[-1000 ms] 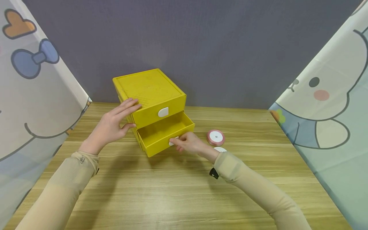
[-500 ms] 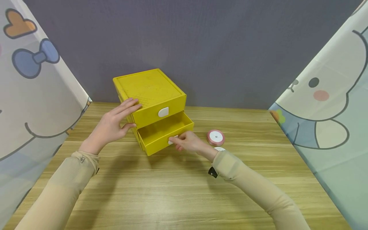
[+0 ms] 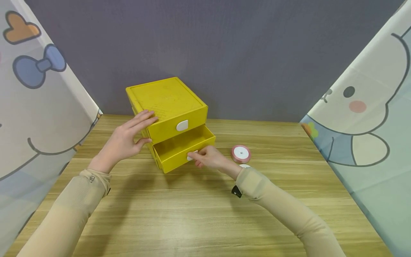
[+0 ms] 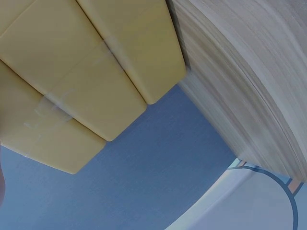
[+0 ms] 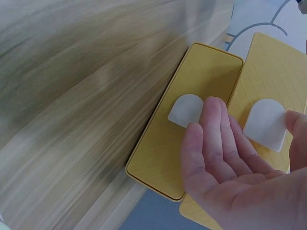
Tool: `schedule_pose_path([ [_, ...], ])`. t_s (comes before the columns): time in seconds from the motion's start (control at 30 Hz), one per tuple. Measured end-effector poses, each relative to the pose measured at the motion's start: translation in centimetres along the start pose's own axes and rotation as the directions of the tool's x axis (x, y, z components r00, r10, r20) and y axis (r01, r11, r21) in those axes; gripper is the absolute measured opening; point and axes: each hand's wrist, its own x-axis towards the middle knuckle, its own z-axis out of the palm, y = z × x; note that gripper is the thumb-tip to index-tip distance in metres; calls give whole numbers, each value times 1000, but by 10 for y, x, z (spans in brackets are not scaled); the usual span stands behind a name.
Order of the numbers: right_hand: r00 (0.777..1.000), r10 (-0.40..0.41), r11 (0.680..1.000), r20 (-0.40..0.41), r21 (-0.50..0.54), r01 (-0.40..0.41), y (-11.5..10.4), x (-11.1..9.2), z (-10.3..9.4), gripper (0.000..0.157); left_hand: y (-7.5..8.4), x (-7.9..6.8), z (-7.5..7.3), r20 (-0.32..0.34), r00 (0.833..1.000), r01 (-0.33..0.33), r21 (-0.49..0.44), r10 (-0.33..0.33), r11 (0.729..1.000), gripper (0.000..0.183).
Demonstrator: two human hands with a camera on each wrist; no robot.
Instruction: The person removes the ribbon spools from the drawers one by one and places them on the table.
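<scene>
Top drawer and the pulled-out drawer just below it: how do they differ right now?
The top drawer is closed, while the pulled-out drawer juts forward with its inside showing. The top drawer's handle is untouched and fully visible in the head view; the pulled-out drawer's handle is partly covered there, with the thumb of the right hand on it. Both drawers are yellow with white handles.

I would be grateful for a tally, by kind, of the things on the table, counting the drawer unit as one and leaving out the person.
Yellow drawer unit: 1
Pink and white spool: 1
White round thing, mostly hidden, so its kind is unclear: 1
Total in view: 3
</scene>
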Motion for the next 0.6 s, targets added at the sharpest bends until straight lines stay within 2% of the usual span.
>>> schedule_pose_path([
  [0.6,1000,7,1000,-9,7,-7,-4,9,2,50,1,0,0,9,1000,5,6,-5,1000,74],
])
